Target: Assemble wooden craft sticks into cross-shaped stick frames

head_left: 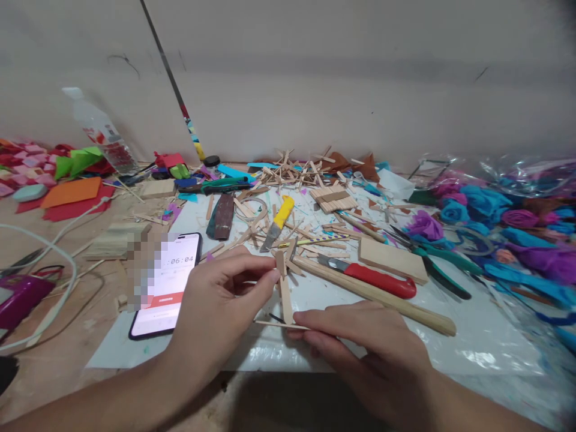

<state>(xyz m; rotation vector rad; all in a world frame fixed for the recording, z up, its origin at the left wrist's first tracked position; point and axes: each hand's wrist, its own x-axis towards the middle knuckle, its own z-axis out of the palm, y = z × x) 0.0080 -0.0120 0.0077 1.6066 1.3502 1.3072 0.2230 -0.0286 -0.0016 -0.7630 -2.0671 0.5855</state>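
Observation:
My left hand pinches the upper end of a craft stick that stands nearly upright. Its lower end meets a second, thin-looking craft stick lying crosswise and seen edge-on. My right hand grips that crosswise stick, fingers closed near the joint; whether the two are glued cannot be made out. Just beyond the hands lies a hammer with a wooden handle. A red utility knife lies beside it, and a yellow utility knife is farther back.
A phone showing a timer lies left of my left hand. Loose craft sticks are heaped at the back. Green-handled pliers, a wood block and paper flowers are to the right. A bottle stands back left.

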